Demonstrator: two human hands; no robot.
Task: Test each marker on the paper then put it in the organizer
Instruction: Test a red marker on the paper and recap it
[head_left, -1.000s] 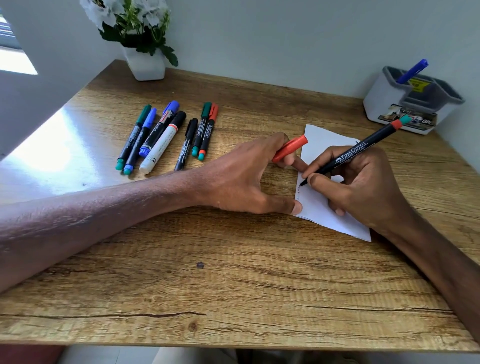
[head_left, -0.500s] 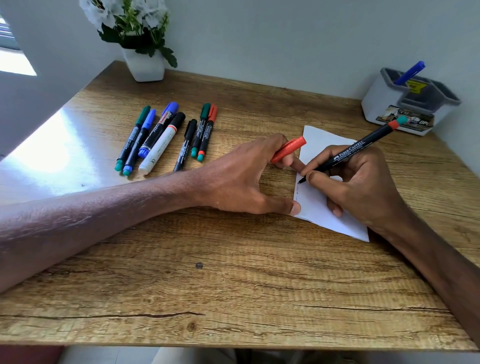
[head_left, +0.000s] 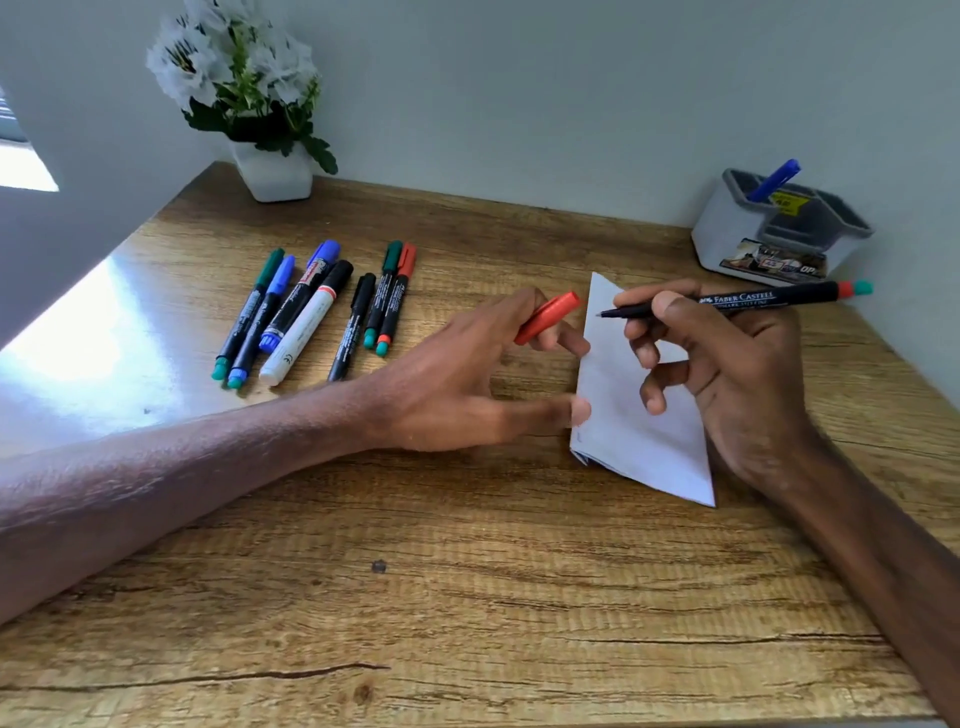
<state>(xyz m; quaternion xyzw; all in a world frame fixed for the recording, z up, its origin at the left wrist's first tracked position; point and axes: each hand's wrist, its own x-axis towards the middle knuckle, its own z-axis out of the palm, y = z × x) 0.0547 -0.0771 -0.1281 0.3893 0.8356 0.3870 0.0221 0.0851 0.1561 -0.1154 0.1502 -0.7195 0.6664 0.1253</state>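
My right hand (head_left: 727, 374) holds an uncapped black Faber-Castell marker (head_left: 748, 300) nearly level, its tip just above the far edge of the white paper (head_left: 639, 415). My left hand (head_left: 467, 384) grips the marker's red cap (head_left: 548, 317) between its fingers, and its thumb touches the paper's left edge. Several capped markers (head_left: 311, 306) lie in a row at the left of the desk. The grey organizer (head_left: 779, 228) stands at the far right by the wall with a blue marker (head_left: 771, 181) in it.
A white pot of flowers (head_left: 272, 171) stands at the back left corner. Walls close the desk at the back and right. The wooden desk's front edge (head_left: 467, 719) runs along the bottom of the view.
My right hand has lifted the marker's tip off the paper and tipped the marker toward level. My left hand has loosened its press on the paper. The camera tilted up.
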